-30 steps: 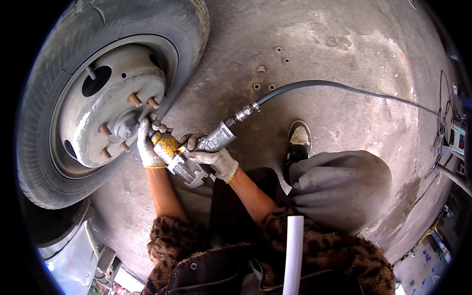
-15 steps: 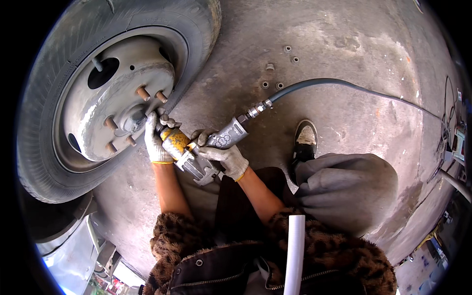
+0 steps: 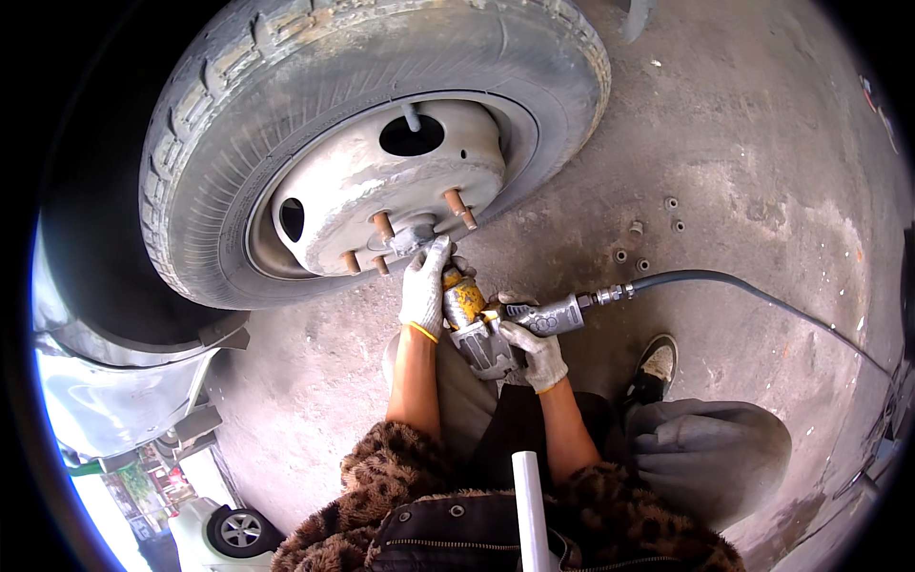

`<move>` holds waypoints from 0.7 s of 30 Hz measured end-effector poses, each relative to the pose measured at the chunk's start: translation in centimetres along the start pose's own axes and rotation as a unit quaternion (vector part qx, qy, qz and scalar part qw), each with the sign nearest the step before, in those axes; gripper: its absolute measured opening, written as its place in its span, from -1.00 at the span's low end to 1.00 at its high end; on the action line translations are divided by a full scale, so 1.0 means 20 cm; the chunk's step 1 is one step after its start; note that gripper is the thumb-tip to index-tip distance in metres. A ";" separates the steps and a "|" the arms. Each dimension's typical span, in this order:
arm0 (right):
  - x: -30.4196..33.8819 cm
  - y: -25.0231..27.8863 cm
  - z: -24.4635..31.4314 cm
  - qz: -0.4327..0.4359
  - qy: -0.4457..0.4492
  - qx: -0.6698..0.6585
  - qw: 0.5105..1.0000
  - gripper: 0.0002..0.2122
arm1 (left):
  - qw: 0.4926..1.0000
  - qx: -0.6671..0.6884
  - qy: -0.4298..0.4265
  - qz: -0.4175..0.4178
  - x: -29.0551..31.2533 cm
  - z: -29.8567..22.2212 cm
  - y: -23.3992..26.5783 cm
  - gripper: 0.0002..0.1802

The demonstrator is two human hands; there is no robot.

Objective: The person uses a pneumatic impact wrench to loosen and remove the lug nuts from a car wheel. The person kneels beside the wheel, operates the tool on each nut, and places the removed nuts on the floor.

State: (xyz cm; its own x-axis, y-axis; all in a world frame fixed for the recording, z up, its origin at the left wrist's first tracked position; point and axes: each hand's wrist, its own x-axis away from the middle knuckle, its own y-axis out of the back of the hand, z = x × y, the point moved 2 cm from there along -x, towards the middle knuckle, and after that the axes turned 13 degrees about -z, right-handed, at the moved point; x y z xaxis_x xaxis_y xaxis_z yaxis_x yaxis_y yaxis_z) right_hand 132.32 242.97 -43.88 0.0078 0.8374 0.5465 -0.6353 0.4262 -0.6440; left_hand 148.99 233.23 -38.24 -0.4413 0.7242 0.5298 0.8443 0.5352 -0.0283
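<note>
A yellow-and-grey air impact wrench (image 3: 486, 349) is held across my front, its nose toward a truck-type wheel (image 3: 334, 205). My right hand (image 3: 537, 355), in a white work glove, is closed around the handle where it meets the body. Also gloved, my left hand (image 3: 423, 291) is closed at the wrench's nose; its fingers hide the tip. Just beyond these fingers is the greyish wheel hub (image 3: 412, 238). Several rusty bare studs (image 3: 382, 226) stick out around it. The wheel's thick tyre (image 3: 400, 62) stands upright.
A dark air hose (image 3: 724, 275) runs from the handle to the right across the concrete floor. Several loose lug nuts (image 3: 671, 203) lie right of the wheel. My shoe (image 3: 656, 368) is at the right. A parked car (image 3: 224, 534) shows at the lower left.
My view has swung left, so wheel, wrench and nuts appear farther right. My two hands keep their hold on the impact wrench, whose nose stays near the hub.
</note>
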 end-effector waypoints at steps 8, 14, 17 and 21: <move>-0.03 0.16 -0.03 -0.056 -0.121 0.093 0.987 -0.69 | 0.997 -0.007 -0.046 -0.064 0.00 0.06 -0.02 -0.70; -0.02 0.18 -0.02 -0.045 -0.109 0.178 0.977 -0.53 | 0.987 -0.066 -0.105 -0.098 -0.05 0.11 0.00 -0.71; -0.02 0.22 0.11 0.001 -0.071 0.423 0.903 -0.49 | 0.985 -0.078 -0.106 -0.111 -0.06 0.15 0.00 -0.68; 0.01 0.04 0.43 0.059 0.037 0.821 0.567 -0.41 | 0.988 -0.061 -0.090 -0.113 -0.03 0.12 0.01 -0.64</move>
State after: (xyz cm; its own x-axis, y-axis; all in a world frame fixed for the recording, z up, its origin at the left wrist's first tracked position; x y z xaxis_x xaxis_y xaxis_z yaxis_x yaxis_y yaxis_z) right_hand 125.11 240.61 -39.69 -0.1160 0.8647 0.4886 -0.4977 -0.4763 0.7248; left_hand 148.75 233.94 -40.68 -0.6609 0.6632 0.3513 0.7430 0.6441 0.1819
